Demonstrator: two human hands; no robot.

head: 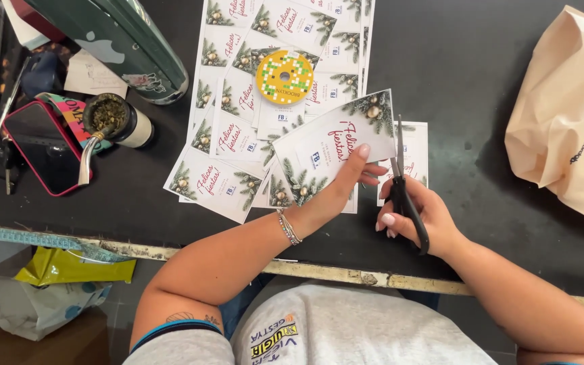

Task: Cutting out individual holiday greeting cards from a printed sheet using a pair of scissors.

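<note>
Head view: cutting step in hand. Left hand (332, 192) grips a card (336, 145), white with pine sprigs and gold baubles at the corners, thumb on top, fingers under, holding it tilted just above the bench (481, 88). Right hand (417, 220) is clenched through the loops of black scissors (403, 189), blades pointing away from the person and running up the card's right edge; blades look nearly closed, tip near the card's top right corner. My read: the trim along that right edge is close to done.

Under and left of the card lie printed sheets (238, 101) of the same design, overlapping, uncut. A yellow tape roll (284, 76) sits on top of them. Another white piece (414, 159) lies flat just right of the scissors.

Next move, as I judge it: the cut needs to clear the top corner, and the left hand has to turn the card to bring another edge to the blades, fingers kept off the cut line.

Further off: mate cup with metal straw (113, 122), phone (45, 145) in red case, paper bag (569, 115) at right.
</note>
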